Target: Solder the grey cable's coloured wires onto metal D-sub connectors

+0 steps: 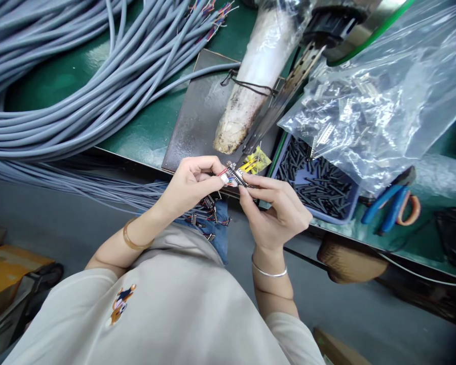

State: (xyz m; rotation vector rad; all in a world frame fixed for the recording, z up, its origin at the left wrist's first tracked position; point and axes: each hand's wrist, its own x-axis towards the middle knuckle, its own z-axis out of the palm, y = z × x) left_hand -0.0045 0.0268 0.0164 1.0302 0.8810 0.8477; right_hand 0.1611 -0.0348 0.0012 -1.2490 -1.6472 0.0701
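Between my two hands is a small multi-pin connector (237, 175) with a dark body and a metal edge. Thin coloured wires (224, 172) run into its left side. My left hand (197, 177) pinches these wires close to the connector with thumb and forefinger. On the other side, my right hand (273, 203) grips the connector's right end between thumb and fingers. Just beyond the fingertips lie a yellow piece (263, 160) and the dark metal tip of a tool. Several wired connectors (210, 205) rest at my lap below the hands.
Thick bundles of grey cable (99, 101) cover the bench's left side. A wrapped white roll (243, 81) stands over a dark plate (190, 116). To the right are a blue tray (340, 219) of black tubes, a clear bag (365, 111) of connectors, and blue-handled pliers (395, 208).
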